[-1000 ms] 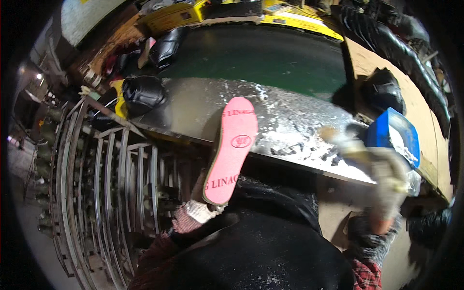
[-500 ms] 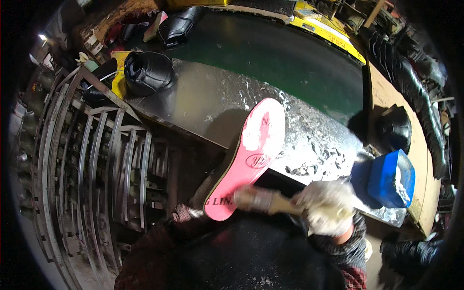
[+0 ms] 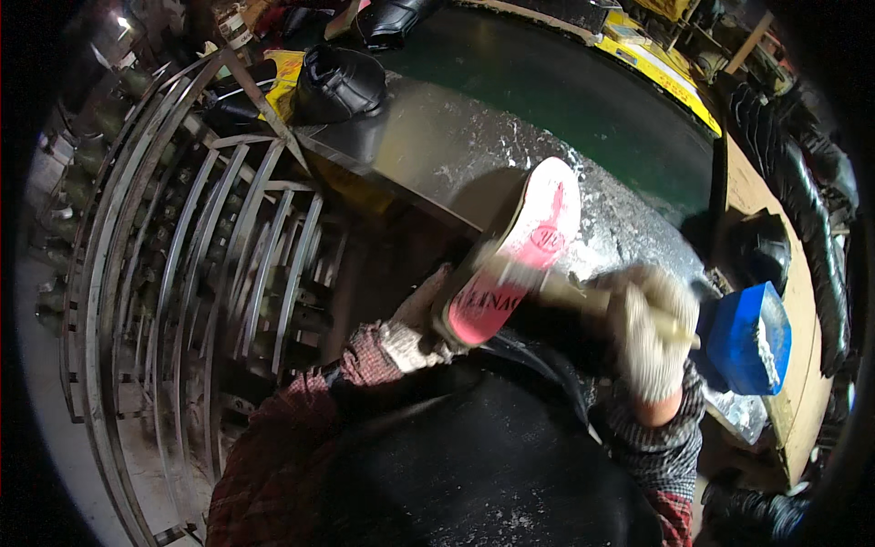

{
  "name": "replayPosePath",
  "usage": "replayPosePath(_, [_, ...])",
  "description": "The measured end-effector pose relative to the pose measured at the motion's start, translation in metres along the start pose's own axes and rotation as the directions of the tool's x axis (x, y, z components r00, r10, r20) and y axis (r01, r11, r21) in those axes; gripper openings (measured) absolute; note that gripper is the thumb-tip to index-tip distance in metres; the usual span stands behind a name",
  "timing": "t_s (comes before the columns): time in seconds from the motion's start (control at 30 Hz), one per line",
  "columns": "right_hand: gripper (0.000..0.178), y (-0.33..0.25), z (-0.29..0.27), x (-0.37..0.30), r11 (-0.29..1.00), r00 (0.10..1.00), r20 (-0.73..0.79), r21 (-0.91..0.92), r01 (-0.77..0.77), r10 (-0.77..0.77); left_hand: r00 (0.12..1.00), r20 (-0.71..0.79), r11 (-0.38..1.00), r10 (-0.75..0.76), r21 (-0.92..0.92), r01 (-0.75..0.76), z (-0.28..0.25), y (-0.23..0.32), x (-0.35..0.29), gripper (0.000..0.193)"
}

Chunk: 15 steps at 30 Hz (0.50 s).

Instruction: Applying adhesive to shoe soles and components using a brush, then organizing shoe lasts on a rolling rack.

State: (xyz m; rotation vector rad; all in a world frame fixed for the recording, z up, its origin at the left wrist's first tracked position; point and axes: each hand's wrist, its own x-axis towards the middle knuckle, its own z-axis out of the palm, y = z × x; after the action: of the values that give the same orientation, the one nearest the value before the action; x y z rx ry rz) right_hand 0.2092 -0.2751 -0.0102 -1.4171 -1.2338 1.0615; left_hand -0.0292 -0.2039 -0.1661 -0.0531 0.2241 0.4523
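Note:
A long pink shoe sole with dark printing is held at a tilt in front of me. White paste covers much of its far, wide end, while the near end still shows pink. My left hand, in a whitish knitted glove, grips the sole's near left side; some of its fingers are hidden beneath it. My right hand, gloved too, is wrapped round the handle of a flat brush. The brush's bristles, smeared by motion, lie across the middle of the sole.
A blue tub with white paste inside stands right of my right hand. Beyond the sole, a metal sheet is spotted with white on the dark green table. Black boots stand at the back left. Metal racks fill the left.
The brush has moved from the sole's near end up to its middle. More white covers the far end. The sole has come upright a little, and my left glove shows more. The view has shifted.

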Motion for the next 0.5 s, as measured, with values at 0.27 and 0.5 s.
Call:
replayPosePath(0.27, [0.029, 0.038, -0.03, -0.007, 0.977, 0.996, 0.082, 0.211, 0.012, -0.03, 0.999, 0.033, 0.998, -0.01, -0.058, 0.012, -0.003, -0.003, -0.014, 0.049])
replayPosePath(0.5, [0.03, 0.052, -0.049, 0.035, 0.448, 0.747, 0.313, -0.643, 0.622, -0.587, 0.99, -0.068, 0.988, 0.127, 0.1, -0.12, 0.006, 0.007, -0.022, 0.047])
